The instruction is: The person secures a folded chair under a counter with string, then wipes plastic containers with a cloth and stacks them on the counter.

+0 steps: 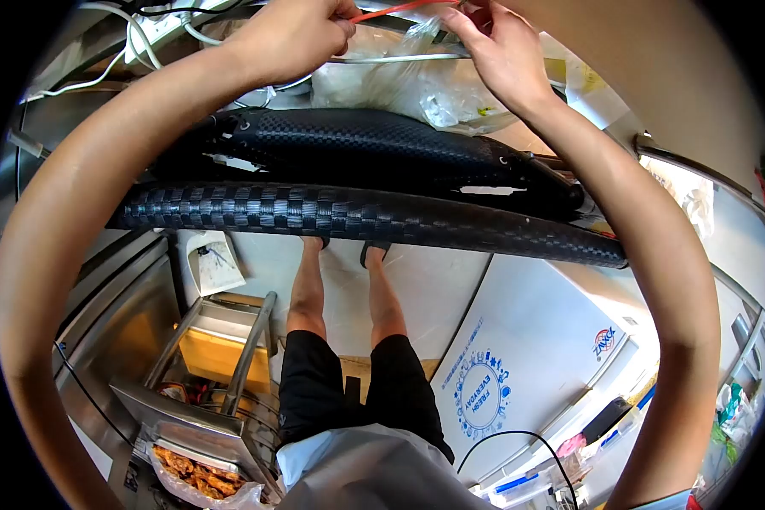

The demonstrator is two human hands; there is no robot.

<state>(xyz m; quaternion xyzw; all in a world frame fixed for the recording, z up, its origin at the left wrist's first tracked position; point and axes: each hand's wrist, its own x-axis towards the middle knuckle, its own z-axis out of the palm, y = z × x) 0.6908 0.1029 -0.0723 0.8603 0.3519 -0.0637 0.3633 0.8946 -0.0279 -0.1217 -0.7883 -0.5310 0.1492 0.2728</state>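
At the top of the head view, my left hand [302,38] is closed, its fingers pinching one end of a thin red strip [399,9]. My right hand [506,51] is closed at the strip's other end, its fingertips partly cut off by the frame's top edge. The strip is stretched between the two hands. Just below it lies a clear plastic bag [416,85], tied or gathered near its top. Its contents are hard to make out. Beneath my forearms runs a black woven-textured bar [314,211].
A white power strip [157,30] with cables lies upper left. Lower left are a metal-framed stand [251,353] and a bag of brown food [200,472]. A white freezer lid [501,357] is at lower right. A white dustpan [214,263] rests on the floor.
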